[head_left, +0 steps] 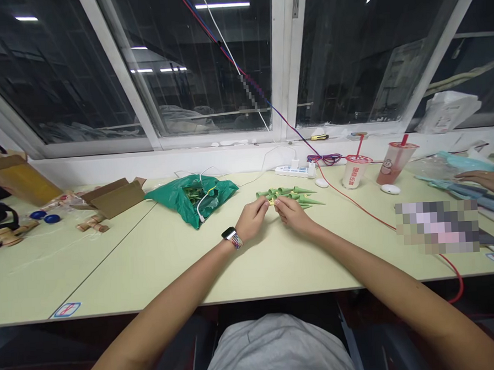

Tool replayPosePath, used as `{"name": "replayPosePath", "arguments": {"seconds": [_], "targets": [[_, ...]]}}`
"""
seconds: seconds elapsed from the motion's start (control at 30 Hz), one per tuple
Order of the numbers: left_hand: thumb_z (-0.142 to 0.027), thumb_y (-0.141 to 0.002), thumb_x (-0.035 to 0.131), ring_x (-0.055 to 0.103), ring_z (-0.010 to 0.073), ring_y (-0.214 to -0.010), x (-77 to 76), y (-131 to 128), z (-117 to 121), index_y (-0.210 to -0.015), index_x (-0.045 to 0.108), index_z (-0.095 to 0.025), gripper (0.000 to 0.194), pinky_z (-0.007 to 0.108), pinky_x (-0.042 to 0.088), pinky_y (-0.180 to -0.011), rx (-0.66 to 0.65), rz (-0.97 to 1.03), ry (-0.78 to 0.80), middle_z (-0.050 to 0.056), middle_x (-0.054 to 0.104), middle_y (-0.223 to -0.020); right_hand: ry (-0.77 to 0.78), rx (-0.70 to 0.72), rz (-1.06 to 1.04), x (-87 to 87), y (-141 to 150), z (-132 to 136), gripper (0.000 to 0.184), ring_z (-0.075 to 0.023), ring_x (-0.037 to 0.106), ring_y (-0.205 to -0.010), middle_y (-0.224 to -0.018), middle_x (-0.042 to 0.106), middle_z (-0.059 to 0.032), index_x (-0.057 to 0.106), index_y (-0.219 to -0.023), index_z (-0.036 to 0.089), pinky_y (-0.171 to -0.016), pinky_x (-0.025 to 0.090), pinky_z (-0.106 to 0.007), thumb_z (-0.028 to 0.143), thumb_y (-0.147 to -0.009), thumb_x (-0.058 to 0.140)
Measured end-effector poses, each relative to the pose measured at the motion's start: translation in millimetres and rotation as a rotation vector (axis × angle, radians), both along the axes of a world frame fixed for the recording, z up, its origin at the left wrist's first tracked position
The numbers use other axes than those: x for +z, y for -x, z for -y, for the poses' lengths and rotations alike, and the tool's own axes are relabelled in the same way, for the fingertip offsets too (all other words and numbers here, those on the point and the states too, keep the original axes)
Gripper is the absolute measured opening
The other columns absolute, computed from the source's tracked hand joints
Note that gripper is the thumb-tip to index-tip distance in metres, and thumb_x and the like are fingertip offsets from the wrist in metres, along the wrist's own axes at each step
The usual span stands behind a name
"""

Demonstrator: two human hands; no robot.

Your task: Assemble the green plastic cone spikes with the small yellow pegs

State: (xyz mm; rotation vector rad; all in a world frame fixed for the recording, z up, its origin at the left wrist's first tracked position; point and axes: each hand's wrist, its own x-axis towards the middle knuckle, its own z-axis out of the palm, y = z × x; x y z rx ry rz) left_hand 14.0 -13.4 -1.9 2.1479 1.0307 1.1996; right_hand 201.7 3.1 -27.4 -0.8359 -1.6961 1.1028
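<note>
My left hand [251,219], with a watch [229,234] on its wrist, is closed in a pinch over the middle of the table. My right hand [295,214] is closed in the same way, its fingertips almost meeting those of the left. Between them shows a small yellow piece [271,202], mostly hidden by the fingers, and I cannot make out its kind. Just behind the hands lie several green cones [309,200], with narrow tips pointing right. To their left, a green plastic bag [169,199] lies with its mouth open, green strips [195,195] inside.
A white power strip [292,172] stands near the window wall. Two drink cups with red straws, one pale [351,174] and one pink [393,166], are at right. A red cable [368,214] crosses the table. Cardboard [117,198] lies left; another person's hand [485,181] is far right.
</note>
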Motion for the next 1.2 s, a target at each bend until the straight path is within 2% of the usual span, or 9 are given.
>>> {"name": "replayPosePath", "arguments": {"seconds": [0.17, 0.23, 0.37, 0.5, 0.6, 0.77, 0.97, 1.07, 1.2], "targets": [[-0.058, -0.099, 0.048, 0.035, 0.0117, -0.051, -7.2, -6.6, -7.3, -0.066, 0.039, -0.022, 0.049, 0.028, 0.031, -0.053, -0.064, 0.257, 0.302, -0.005, 0.037, -0.056, -0.076, -0.026, 0.042, 6.9, 1.3, 8.7, 0.032, -0.0136, 0.041, -0.052, -0.062, 0.043, 0.0059, 0.048, -0.085, 0.024, -0.053, 0.034, -0.028, 0.051, -0.102, 0.05], [-0.059, -0.098, 0.048, 0.032, 0.0103, -0.048, -8.5, -7.8, -7.7, -0.063, 0.036, -0.023, 0.052, 0.027, 0.028, -0.05, -0.065, 0.285, 0.36, -0.006, 0.033, -0.055, -0.079, -0.03, 0.058, 10.3, 1.4, 12.7, 0.031, -0.0133, 0.041, -0.051, -0.061, 0.043, 0.0062, 0.047, -0.084, 0.024, -0.053, 0.035, -0.028, 0.05, -0.102, 0.05], [-0.058, -0.101, 0.046, 0.034, 0.0108, -0.049, -8.8, -4.8, -7.6, -0.069, 0.049, -0.02, 0.05, 0.026, 0.027, -0.05, -0.021, 0.221, 0.276, -0.005, 0.037, -0.054, -0.07, -0.036, 0.064, 11.9, 1.2, 15.1, 0.031, -0.0134, 0.041, -0.05, -0.06, 0.043, 0.0062, 0.047, -0.083, 0.024, -0.053, 0.035, -0.029, 0.05, -0.102, 0.05], [-0.052, -0.096, 0.058, 0.038, 0.0112, -0.05, -8.7, -1.2, -9.8, -0.086, 0.054, -0.021, 0.033, 0.025, 0.03, -0.049, -0.056, 0.273, 0.241, -0.007, 0.043, -0.057, -0.065, -0.04, 0.044, 9.0, 1.5, 12.6, 0.028, -0.0137, 0.041, -0.048, -0.057, 0.042, 0.007, 0.048, -0.086, 0.025, -0.052, 0.035, -0.028, 0.048, -0.102, 0.049], [-0.052, -0.096, 0.058, 0.038, 0.0111, -0.05, -8.6, -0.6, -11.5, -0.079, 0.051, -0.021, 0.036, 0.025, 0.03, -0.05, -0.072, 0.264, 0.232, -0.006, 0.042, -0.057, -0.066, -0.045, 0.048, 8.5, 2.0, 12.1, 0.028, -0.0135, 0.04, -0.048, -0.056, 0.041, 0.0072, 0.048, -0.085, 0.025, -0.052, 0.034, -0.028, 0.047, -0.102, 0.049], [-0.059, -0.101, 0.047, 0.036, 0.0109, -0.049, -10.6, -0.8, -12.2, -0.069, 0.049, -0.02, 0.051, 0.026, 0.027, -0.05, -0.02, 0.207, 0.256, -0.005, 0.038, -0.054, -0.073, -0.054, 0.065, 10.2, 2.0, 13.6, 0.028, -0.0135, 0.043, -0.05, -0.06, 0.044, 0.0061, 0.048, -0.083, 0.024, -0.053, 0.036, -0.029, 0.046, -0.101, 0.049], [-0.048, -0.096, 0.061, 0.042, 0.0112, -0.05, -9.9, 0.9, -11.2, -0.093, 0.057, -0.02, 0.028, 0.024, 0.031, -0.051, -0.05, 0.219, 0.174, -0.006, 0.047, -0.059, -0.06, -0.071, 0.061, 9.7, 1.4, 13.6, 0.026, -0.0138, 0.041, -0.048, -0.055, 0.042, 0.0073, 0.049, -0.086, 0.025, -0.052, 0.036, -0.028, 0.046, -0.102, 0.049], [-0.05, -0.097, 0.06, 0.041, 0.0109, -0.05, -7.7, 0.5, -10.1, -0.087, 0.056, -0.02, 0.032, 0.024, 0.031, -0.051, -0.051, 0.213, 0.175, -0.006, 0.045, -0.057, -0.062, -0.075, 0.069, 9.5, 1.1, 13.2, 0.026, -0.0138, 0.042, -0.048, -0.056, 0.043, 0.0071, 0.05, -0.086, 0.025, -0.052, 0.037, -0.028, 0.046, -0.101, 0.049], [-0.057, -0.101, 0.051, 0.038, 0.011, -0.049, -7.5, -0.7, -10.7, -0.07, 0.05, -0.02, 0.048, 0.026, 0.029, -0.05, -0.024, 0.192, 0.206, -0.005, 0.041, -0.053, -0.076, -0.064, 0.076, 9.5, 1.0, 13.0, 0.028, -0.0136, 0.043, -0.049, -0.059, 0.044, 0.0062, 0.049, -0.085, 0.024, -0.053, 0.037, -0.029, 0.046, -0.102, 0.048]]}}
